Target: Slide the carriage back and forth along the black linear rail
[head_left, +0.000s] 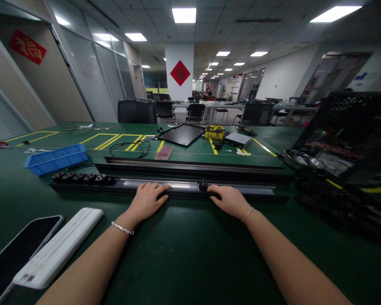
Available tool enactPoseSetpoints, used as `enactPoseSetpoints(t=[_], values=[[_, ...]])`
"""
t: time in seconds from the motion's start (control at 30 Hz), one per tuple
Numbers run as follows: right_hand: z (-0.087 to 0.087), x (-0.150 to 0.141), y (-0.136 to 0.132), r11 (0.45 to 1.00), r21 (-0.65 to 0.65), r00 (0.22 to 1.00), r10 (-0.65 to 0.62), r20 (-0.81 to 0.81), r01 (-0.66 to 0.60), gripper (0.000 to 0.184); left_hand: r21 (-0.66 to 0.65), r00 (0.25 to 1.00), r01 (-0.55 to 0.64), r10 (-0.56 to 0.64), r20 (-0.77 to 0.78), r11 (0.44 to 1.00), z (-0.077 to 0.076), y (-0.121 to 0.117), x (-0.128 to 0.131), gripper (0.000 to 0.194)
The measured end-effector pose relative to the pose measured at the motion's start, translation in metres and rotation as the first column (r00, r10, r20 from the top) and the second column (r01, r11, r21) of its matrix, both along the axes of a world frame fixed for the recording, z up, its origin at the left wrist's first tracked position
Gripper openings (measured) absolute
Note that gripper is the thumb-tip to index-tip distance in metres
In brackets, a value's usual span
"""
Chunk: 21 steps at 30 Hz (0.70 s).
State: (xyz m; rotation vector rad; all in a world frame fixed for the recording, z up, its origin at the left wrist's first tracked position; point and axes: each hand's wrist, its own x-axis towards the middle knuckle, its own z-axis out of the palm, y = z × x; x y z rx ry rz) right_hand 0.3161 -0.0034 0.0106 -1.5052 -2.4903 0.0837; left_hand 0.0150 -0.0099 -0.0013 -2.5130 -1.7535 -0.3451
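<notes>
Two long parallel black-and-silver aluminium rails lie across the green work mat. My left hand (147,198) rests with curled fingers over the nearer rail (139,184), left of a small black knob (203,184). My right hand (230,201) lies on the same rail just right of that knob, with its fingertips touching or nearly touching it. The further rail (193,167) lies just behind, out of reach of neither hand but untouched. A row of black connector blocks (79,178) sits at the nearer rail's left end.
A phone (19,254) and a white bar-shaped object (59,248) lie at the near left. Further off are a blue plastic tray (56,159), a black panel (180,134), a coiled black cable (130,148), and a yellow bundle (214,131). A black crate (343,135) and metal bowl (301,160) stand right.
</notes>
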Motion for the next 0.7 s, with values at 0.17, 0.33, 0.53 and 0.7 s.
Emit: enactPoseSetpoints(t=[0.17,0.33,0.53,0.7], values=[[0.002,0.006,0.001,0.999,-0.001,0.999,0.042,-0.002,-0.042,0.035,0.011,1.000,0.014,-0.014,0.006,1.000,-0.002,0.001,-0.001,0.037],[0.005,0.014,0.002,0.996,-0.053,0.998,0.070,-0.011,-0.070,0.042,0.001,1.000,0.008,-0.008,0.008,1.000,0.000,0.000,0.000,0.037],[0.004,0.014,0.003,0.997,-0.054,0.999,0.047,-0.009,-0.048,0.042,-0.004,1.000,0.007,-0.007,0.012,1.000,0.001,0.000,0.000,0.038],[0.003,0.013,0.004,0.998,-0.050,0.999,0.038,-0.004,-0.038,0.041,-0.011,1.000,-0.001,0.001,0.024,1.000,0.001,0.000,0.001,0.037]])
